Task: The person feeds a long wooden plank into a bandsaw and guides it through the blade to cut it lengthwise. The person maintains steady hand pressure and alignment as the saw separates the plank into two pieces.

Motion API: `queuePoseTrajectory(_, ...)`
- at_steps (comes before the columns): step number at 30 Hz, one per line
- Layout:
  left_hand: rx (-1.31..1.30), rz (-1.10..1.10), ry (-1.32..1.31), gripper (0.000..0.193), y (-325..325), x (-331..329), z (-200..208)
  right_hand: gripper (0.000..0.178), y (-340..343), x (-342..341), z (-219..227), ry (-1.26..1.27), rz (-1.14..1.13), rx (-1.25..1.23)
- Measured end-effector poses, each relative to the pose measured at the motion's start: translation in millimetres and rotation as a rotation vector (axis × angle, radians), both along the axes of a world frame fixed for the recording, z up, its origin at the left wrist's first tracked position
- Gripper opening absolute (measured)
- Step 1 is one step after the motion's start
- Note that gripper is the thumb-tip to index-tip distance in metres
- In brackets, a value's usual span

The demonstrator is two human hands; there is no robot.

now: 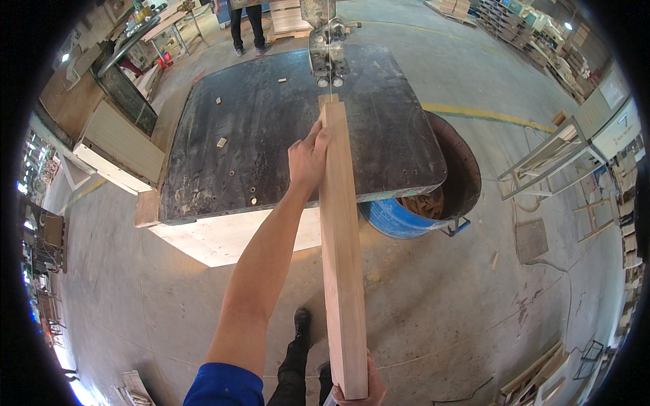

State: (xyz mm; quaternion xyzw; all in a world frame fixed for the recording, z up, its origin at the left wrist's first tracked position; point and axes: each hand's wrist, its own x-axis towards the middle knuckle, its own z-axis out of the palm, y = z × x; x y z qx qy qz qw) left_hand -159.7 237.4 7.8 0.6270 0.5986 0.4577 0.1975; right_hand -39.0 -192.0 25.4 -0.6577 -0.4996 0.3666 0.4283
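Observation:
A long pale wooden beam (342, 223) lies over the near edge of a band saw's dark table (250, 155) and reaches back toward me. Its far end is just short of the thin upright blade (330, 40), below the saw's guide (329, 61). My left hand (309, 159) grips the left side of the beam near that far end, fingers closed against the wood. Low in the view, my right hand (369, 387) holds the near end from beneath and the right; part of it is hidden by the beam.
Several small wood offcuts (221, 142) are scattered on the saw table. Under its right corner stands a blue drum (399, 220) holding wood scraps. A metal frame stand (548, 159) is at the right. A person (249, 27) stands beyond the table. A wooden cabinet (122, 145) is at the left.

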Motion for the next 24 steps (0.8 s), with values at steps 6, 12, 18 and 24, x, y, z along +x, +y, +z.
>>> queuePoseTrajectory(6,0.019,-0.02,-0.008,0.068,0.8,1.3,-1.4,0.073,-2.2,-3.0,-6.2,-0.008,-0.042,0.067)
queuePoseTrajectory(12,0.022,-0.004,-0.004,0.067,2.6,0.2,-4.4,0.073,-2.0,-2.4,-5.7,-0.033,-0.029,0.058)
queuePoseTrajectory(18,0.022,-0.005,-0.019,0.066,3.0,0.4,-3.6,0.074,3.0,1.1,-0.3,-0.046,0.003,0.06)
queuePoseTrajectory(24,0.009,-0.007,-0.012,0.067,3.1,-1.0,-1.1,0.076,2.2,2.8,-1.5,-0.011,0.016,0.051)
